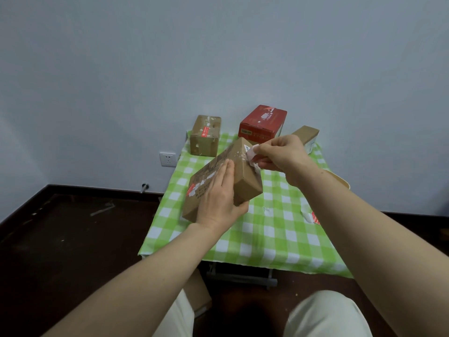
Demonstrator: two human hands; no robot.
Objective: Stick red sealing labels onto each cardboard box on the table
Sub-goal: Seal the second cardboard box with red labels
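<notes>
No print is legible on the red label [191, 190], the cardboard box [246, 188] or the red box [263, 117].

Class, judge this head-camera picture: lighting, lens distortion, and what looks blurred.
Head view: soft, even light, no glare; wide-angle lens swells the near forearms; the label pinched by the right hand looks smeared; the cardboard box in the left hand is sharper.

The table [240, 278] carries a green-and-white checked cloth [267, 239] over its top. Three boxes stand along the far edge: a brown cardboard box [205, 136] at left, a red box [262, 124] at centre, and a long brown box [307, 135] (set at an angle) at right. Label sheets [312, 217] (red and white) lie at the right edge. A small white scrap [266, 209] lies near the middle.
</notes>
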